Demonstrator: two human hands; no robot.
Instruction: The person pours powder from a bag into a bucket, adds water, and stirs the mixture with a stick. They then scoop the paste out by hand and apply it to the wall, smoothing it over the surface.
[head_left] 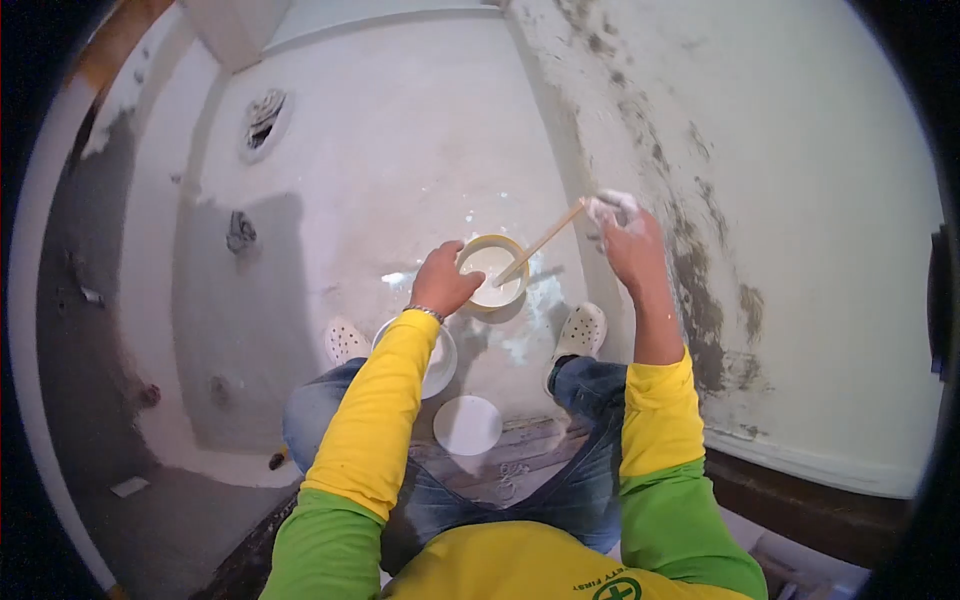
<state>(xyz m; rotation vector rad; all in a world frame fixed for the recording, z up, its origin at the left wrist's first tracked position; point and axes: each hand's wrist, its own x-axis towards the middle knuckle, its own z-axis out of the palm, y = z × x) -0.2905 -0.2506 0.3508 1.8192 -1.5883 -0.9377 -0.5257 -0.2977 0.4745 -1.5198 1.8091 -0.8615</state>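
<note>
A tub with a yellowish rim (523, 258) stands on the floor in front of me, holding a creamy white liquid (487, 262). My left hand (445, 280) grips its left side, thumb over the rim and fingers along the outside. To the right, my right hand (630, 240) is closed on the upper end of a thin wooden stick (545, 238), its fingers smeared white. The stick leans across the rim with its lower end in the liquid. Partly hidden under my left forearm is a white bucket (442, 370).
A round white lid (468, 425) lies between my legs. White clogs (583, 330) are on my feet, either side of the tubs. Wet white splashes (545, 300) mark the floor. A patchy wall (690, 270) rises close on the right; stuffed floor openings (264, 122) are at left.
</note>
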